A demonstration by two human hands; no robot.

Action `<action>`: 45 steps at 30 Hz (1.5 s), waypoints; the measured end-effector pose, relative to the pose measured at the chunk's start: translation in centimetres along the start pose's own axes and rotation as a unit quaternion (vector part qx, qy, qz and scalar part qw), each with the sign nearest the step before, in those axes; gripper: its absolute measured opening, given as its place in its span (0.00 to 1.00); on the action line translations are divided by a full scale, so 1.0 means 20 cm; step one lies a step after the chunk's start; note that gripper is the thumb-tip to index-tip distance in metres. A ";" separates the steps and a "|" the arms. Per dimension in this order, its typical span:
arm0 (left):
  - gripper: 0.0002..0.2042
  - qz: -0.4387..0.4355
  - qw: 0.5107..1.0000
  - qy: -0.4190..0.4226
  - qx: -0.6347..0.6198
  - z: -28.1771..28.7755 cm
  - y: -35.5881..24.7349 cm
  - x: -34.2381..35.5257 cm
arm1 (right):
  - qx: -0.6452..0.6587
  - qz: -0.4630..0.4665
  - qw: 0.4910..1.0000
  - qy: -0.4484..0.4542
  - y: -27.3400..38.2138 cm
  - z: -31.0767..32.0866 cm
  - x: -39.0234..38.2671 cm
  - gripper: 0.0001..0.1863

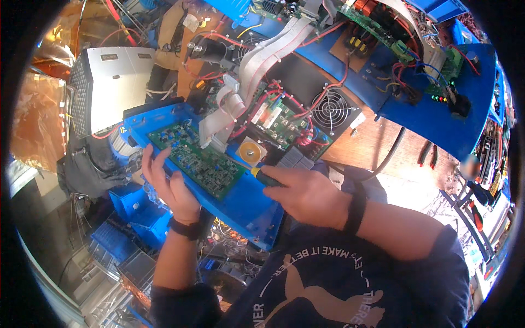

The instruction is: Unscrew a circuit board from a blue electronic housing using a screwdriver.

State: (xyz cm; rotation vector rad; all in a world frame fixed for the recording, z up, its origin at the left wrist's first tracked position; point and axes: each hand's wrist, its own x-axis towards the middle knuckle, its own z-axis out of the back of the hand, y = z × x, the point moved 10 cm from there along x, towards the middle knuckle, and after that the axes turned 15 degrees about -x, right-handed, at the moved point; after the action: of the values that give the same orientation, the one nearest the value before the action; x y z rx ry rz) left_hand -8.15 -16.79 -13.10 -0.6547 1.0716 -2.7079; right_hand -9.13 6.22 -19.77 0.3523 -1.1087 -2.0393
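A green circuit board (pixel 216 170) lies on a tilted blue metal panel (pixel 254 216) in front of me. My left hand (pixel 172 186) is at the panel's near left edge, fingers spread and stretched upward, with the thumb close to the board. In my right hand (pixel 314 198) is a dark-handled screwdriver (pixel 268 177) with a yellow end, pointing at the board's right corner. Its tip cannot be made out. A grey ribbon cable (pixel 213 128) runs from the board's far edge to the opened equipment behind.
Behind the panel are a fan (pixel 330 108), a round yellow part (pixel 250 153) and wired boards on the wooden bench (pixel 377 150). Pliers (pixel 428 154) lie to the right. Blue bins (pixel 134 205) stand below left, beside a white-and-grey case (pixel 117 85).
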 end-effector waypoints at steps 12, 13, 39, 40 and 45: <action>0.20 0.001 1.000 0.006 0.021 0.01 0.02 0.00 | 0.139 -0.182 0.972 -0.047 -0.09 0.05 0.18 0.13; 0.20 -0.005 1.000 0.006 0.009 0.01 0.02 0.00 | 0.183 -0.233 0.955 -0.016 -0.14 0.05 0.22 0.13; 0.20 -0.011 1.000 0.010 -0.023 -0.01 0.00 0.00 | -0.084 -0.048 0.994 0.056 0.29 -0.03 0.22 0.06; 0.20 -0.017 1.000 0.007 -0.016 -0.01 0.00 0.00 | -0.098 -0.025 0.993 0.055 0.29 -0.02 0.21 0.06; 0.20 -0.025 1.000 0.007 -0.007 0.00 -0.01 -0.01 | -0.088 -0.026 0.990 0.111 0.22 -0.01 0.12 0.12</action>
State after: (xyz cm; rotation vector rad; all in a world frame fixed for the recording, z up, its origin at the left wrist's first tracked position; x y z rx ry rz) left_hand -8.00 -16.63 -13.08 -0.6730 1.0927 -2.7537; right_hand -8.49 2.95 -16.05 0.5083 -0.7852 -2.0682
